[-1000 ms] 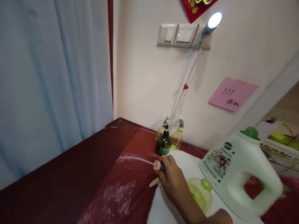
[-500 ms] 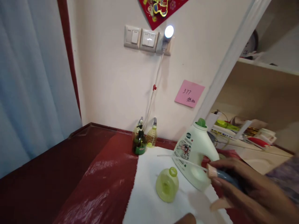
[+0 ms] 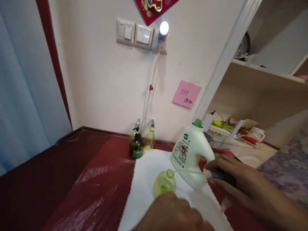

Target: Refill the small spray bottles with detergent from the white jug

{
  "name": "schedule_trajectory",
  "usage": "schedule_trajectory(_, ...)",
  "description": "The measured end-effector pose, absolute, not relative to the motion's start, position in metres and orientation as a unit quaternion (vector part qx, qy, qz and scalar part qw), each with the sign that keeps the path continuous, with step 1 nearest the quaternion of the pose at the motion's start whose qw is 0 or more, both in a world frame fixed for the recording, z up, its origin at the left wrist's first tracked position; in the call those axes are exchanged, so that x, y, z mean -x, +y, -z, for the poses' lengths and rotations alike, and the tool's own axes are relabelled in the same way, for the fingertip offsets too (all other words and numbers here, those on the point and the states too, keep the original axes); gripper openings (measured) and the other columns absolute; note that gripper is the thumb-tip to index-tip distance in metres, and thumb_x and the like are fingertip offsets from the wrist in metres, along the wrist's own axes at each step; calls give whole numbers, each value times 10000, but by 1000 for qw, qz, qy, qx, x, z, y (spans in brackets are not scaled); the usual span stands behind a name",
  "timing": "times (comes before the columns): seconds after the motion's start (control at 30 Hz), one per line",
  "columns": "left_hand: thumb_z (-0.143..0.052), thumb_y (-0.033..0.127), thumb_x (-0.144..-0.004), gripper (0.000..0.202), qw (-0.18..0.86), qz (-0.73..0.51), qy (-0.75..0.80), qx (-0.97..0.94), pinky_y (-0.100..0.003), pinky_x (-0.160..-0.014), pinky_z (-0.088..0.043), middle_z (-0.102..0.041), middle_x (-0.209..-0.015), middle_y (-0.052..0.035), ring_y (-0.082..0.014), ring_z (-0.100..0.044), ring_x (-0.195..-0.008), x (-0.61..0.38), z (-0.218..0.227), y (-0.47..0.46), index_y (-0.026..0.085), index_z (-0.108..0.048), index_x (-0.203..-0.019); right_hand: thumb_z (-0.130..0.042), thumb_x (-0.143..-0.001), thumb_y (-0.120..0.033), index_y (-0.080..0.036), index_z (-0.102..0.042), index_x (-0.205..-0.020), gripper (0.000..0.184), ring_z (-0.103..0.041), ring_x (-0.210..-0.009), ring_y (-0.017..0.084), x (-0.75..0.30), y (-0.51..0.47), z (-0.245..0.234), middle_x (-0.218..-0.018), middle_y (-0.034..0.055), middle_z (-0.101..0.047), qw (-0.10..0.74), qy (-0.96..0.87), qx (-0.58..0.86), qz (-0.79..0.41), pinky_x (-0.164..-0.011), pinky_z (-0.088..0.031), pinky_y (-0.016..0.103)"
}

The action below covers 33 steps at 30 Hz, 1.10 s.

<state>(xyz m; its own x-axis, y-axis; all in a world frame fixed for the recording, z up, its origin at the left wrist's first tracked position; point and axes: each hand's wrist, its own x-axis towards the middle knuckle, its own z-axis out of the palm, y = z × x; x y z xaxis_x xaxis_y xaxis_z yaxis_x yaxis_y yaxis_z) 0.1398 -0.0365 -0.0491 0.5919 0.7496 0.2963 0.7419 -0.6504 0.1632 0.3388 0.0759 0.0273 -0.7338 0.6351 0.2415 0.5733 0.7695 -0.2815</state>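
My right hand grips a trigger spray head with a dark grey-blue body and a pale beige collar. From the collar a thin translucent tube points left, its tip beside the mouth of a yellow-green round bottle. I cannot tell whether the tip is inside the mouth. The uncapped bottle stands on a white cloth. My left hand is low in front of it, fingers curled and fingertips hidden, covering the bottle's lower part. Whether it touches the bottle is unclear.
Behind the tube stands a pale green jug with a handle. A dark green pump bottle and small clear yellowish bottles are by the wall. Red plastic covers the table on the left. Cluttered shelves are at right.
My left hand has risen from the bottom edge to in front of the bottle. The tube has swung down, bringing its tip beside the bottle's mouth. The view has shifted slightly right.
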Motion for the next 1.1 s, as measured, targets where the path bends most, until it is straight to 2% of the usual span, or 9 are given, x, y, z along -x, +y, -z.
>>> schedule_trajectory(0.07, -708, 317, -915, 97, 38, -256, 491, -832, -329, -714, -490, -767, -927, 9, -212, -700, -861, -122, 31, -33, 244, -673, -968, -496, -981, -306, -288, -676, -1007, 182, -670, -884, 217, -323, 79, -27, -1031, 52, -654, 132, -935, 318, -83, -795, -537, 363)
schedule_trajectory(0.13, -645, 266, -946, 30, 70, -319, 590, -739, -346, -802, -492, -747, -986, 9, -224, -678, -957, -104, 19, -30, 255, -669, -959, -516, -970, -212, -278, -682, -984, 179, -647, -854, 205, -304, 81, -25, -1002, 39, -639, 105, -944, 306, -69, -769, -495, 347)
schedule_trajectory(0.23, -678, 265, -920, 215, 107, -291, 657, -687, -412, -955, -480, -711, -1150, -34, -270, -627, -1120, -89, 24, -18, 234, -668, -1132, -532, -937, -92, -235, -698, -939, 220, -638, -873, 195, -274, 82, -24, -988, 39, -636, 67, -946, 307, -76, -759, -454, 319)
schedule_trajectory(0.3, -727, 273, -879, 381, 135, -257, 664, -689, -454, -1025, -461, -683, -1252, -67, -302, -595, -1202, -86, 39, -9, 207, -644, -1245, -581, -915, -73, -228, -711, -1017, 227, -644, -937, 207, -258, 82, -23, -1031, 45, -655, 48, -946, 309, -85, -793, -446, 316)
schedule_trajectory(0.43, -750, 293, -841, 407, 169, -230, 671, -685, -503, -995, -497, -707, -1225, -101, -349, -637, -1161, -89, 66, 3, 182, -675, -1225, -611, -892, -58, -215, -672, -1164, 320, -633, -1040, 231, -244, 82, -20, -1098, 53, -686, 48, -946, 306, -95, -838, -425, 319)
schedule_trajectory(0.57, -742, 323, -842, 403, 175, -222, 674, -682, -521, -966, -516, -712, -1220, -99, -365, -661, -1130, -90, 69, 3, 195, -676, -1219, -638, -861, -55, -202, -604, -1214, 384, -638, -980, 230, -244, 83, -23, -1038, 50, -695, 48, -942, 310, -119, -793, -414, 310)
schedule_trajectory(0.8, -732, 333, -849, 365, 156, -206, 680, -686, -560, -935, -515, -723, -1178, -101, -402, -673, -1081, -91, 64, 2, 189, -682, -1181, -667, -826, -70, -195, -616, -1020, 236, -627, -920, 220, -242, 82, -24, -980, 34, -692, 46, -943, 314, -102, -720, -364, 292)
schedule_trajectory(1.1, -729, 356, -852, 369, 151, -203, 684, -684, -525, -932, -520, -726, -1194, -83, -383, -678, -1089, -92, 67, 2, 224, -677, -1193, -647, -789, -38, -192, -627, -989, 254, -623, -873, 210, -238, 87, -4, -933, 36, -694, 50, -954, 274, -108, -701, -345, 286)
